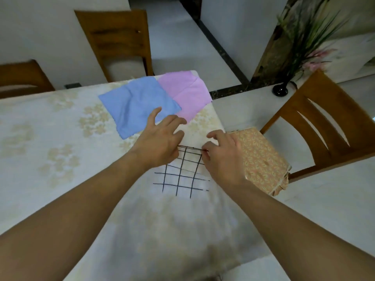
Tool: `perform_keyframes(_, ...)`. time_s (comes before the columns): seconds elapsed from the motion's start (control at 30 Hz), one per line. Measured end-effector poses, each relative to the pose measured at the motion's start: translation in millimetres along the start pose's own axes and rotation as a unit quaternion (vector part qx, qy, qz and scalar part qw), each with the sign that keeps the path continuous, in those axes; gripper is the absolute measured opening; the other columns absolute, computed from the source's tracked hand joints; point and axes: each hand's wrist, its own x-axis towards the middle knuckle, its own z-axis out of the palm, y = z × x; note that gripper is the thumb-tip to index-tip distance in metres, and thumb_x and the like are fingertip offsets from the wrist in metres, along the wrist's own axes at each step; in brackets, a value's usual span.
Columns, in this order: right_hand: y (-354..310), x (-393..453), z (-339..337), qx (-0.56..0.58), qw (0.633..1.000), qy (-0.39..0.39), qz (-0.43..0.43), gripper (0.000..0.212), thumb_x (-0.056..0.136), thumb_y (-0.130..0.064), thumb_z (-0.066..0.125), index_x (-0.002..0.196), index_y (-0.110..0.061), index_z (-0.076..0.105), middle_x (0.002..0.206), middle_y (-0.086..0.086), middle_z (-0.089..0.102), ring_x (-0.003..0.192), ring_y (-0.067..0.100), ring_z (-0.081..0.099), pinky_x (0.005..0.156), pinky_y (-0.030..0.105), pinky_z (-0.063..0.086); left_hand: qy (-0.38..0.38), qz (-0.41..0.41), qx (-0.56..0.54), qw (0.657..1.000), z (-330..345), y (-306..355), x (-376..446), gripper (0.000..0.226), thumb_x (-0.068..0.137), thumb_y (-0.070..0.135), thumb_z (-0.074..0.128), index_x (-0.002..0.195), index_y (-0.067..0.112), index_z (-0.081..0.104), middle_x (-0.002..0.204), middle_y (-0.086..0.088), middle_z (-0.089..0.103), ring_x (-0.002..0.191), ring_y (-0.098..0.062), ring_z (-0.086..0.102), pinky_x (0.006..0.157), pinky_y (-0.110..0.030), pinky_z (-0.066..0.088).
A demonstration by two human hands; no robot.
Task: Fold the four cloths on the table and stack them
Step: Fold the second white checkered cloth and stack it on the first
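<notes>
A white cloth with a black grid pattern [182, 177] lies near the table's right edge. My left hand [160, 138] rests on its far left corner, fingers partly bent. My right hand [221, 157] pinches its far right edge. Beyond them a blue cloth [134, 106] lies flat and overlaps a pink cloth [188, 94] at the table's far right corner. Only three cloths are visible.
The table wears a cream floral tablecloth [60, 138]. A wooden chair with a peach patterned cushion [261, 159] stands close on the right. Two more wooden chairs [119, 41] stand behind the table. A black vase with a plant [281, 90] sits on the floor at the far right.
</notes>
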Motion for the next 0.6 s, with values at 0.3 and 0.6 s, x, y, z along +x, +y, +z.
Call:
perform_keyframes(0.3,-20.7,10.5,-52.6,-0.022,0.999,0.027,-0.03,0.006,0.075,-0.012,0.076,0.08,-0.013,0.073,0.106,0.008,0.062,0.097,0.026,0.055,0.092,0.052,0.046,0.094,-0.049,0.044,0.993,-46.9,10.4,-14.4,0.013,0.077,0.017,0.052,0.078,0.008,0.061,0.125,-0.01,0.062,0.11,-0.03,0.059,0.105,-0.057,0.031)
perform_keyframes(0.6,-26.4,-96.1,-46.6,-0.041,0.994,-0.101,0.0,0.014,0.067,-0.013,0.081,0.075,-0.018,0.071,0.108,0.005,0.062,0.098,0.028,0.063,0.1,0.054,0.043,0.025,-0.032,-0.031,0.999,-11.2,93.5,-98.8,0.017,0.069,0.013,0.057,0.084,0.01,0.065,0.118,-0.007,0.064,0.109,-0.028,0.06,0.106,-0.058,0.033)
